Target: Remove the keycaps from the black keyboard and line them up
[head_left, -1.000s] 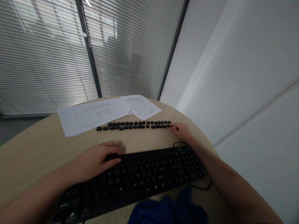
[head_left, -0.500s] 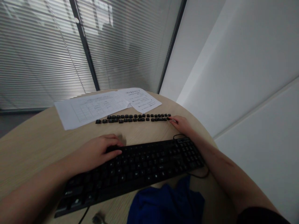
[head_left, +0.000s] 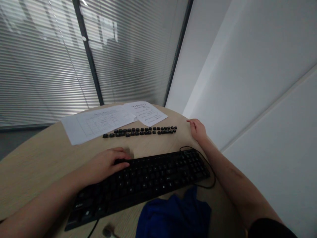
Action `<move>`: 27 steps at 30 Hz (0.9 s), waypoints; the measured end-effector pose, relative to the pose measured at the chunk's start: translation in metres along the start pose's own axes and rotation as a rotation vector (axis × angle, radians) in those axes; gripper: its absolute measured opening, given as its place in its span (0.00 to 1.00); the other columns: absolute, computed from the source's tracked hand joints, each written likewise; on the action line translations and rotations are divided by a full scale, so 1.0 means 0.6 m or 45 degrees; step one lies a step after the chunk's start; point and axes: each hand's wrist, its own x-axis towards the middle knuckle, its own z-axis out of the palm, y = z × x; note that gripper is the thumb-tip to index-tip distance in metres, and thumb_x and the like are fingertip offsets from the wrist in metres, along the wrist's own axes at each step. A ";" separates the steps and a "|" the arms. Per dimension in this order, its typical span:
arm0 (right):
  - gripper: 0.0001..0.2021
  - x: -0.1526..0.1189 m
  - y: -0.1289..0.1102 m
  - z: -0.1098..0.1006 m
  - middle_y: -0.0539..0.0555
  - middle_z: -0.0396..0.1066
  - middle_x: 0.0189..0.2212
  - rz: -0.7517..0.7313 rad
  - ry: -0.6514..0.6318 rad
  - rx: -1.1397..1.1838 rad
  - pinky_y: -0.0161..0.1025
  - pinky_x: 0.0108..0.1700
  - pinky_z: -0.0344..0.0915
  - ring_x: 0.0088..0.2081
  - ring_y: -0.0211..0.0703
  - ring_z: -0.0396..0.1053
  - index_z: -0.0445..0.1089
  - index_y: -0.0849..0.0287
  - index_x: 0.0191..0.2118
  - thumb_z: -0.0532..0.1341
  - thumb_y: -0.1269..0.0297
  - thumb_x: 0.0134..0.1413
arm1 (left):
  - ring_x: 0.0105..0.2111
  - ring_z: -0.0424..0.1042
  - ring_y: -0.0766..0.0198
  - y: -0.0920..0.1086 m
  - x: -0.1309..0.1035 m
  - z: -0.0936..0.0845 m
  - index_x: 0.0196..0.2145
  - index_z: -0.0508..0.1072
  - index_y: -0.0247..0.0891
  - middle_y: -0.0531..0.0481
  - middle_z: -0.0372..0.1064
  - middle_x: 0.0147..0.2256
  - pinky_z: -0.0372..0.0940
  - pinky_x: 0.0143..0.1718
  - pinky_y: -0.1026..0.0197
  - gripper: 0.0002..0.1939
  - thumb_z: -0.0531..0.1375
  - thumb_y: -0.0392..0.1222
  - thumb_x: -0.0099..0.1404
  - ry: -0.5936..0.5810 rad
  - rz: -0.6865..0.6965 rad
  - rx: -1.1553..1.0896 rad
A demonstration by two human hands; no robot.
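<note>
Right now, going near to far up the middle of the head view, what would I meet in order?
Blue cloth, black keyboard, nearer row of loose keycaps, farther row of loose keycaps, right-hand printed sheet, window blinds.

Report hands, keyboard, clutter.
Left hand on keyboard. Right hand right of loose keycaps. Cable loops round keyboard's right end; blue cloth at its near side.

Single head-worn view, close above the keyboard (head_left: 148, 178), facing forward and down across the table (head_left: 44, 158) toward the blinds (head_left: 133, 66)
</note>
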 end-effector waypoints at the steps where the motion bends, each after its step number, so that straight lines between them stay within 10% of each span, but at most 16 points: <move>1: 0.27 0.005 -0.004 -0.014 0.64 0.78 0.45 0.032 0.055 0.004 0.50 0.54 0.70 0.48 0.55 0.75 0.77 0.59 0.45 0.43 0.52 0.74 | 0.44 0.79 0.53 0.001 -0.001 -0.001 0.45 0.83 0.45 0.45 0.78 0.44 0.71 0.51 0.51 0.16 0.57 0.50 0.71 0.005 0.005 -0.001; 7: 0.34 -0.002 -0.069 -0.100 0.52 0.67 0.23 0.395 0.166 0.215 0.41 0.33 0.66 0.28 0.47 0.69 0.72 0.54 0.32 0.39 0.37 0.72 | 0.45 0.79 0.54 0.008 -0.002 -0.007 0.47 0.83 0.45 0.46 0.78 0.45 0.70 0.52 0.52 0.16 0.57 0.50 0.72 -0.005 0.000 0.014; 15: 0.21 -0.073 -0.174 -0.132 0.45 0.68 0.19 0.640 -0.465 0.949 0.33 0.20 0.60 0.18 0.36 0.62 0.68 0.55 0.37 0.67 0.41 0.57 | 0.43 0.78 0.53 0.017 0.000 -0.010 0.45 0.82 0.42 0.45 0.78 0.43 0.70 0.49 0.51 0.17 0.56 0.51 0.72 -0.016 0.000 0.078; 27: 0.23 -0.110 -0.134 -0.093 0.43 0.61 0.15 0.626 -0.347 0.669 0.33 0.19 0.54 0.16 0.37 0.61 0.65 0.53 0.36 0.49 0.40 0.70 | 0.43 0.78 0.53 0.009 0.003 -0.008 0.46 0.82 0.43 0.45 0.78 0.42 0.70 0.48 0.51 0.18 0.56 0.52 0.71 -0.011 0.003 0.091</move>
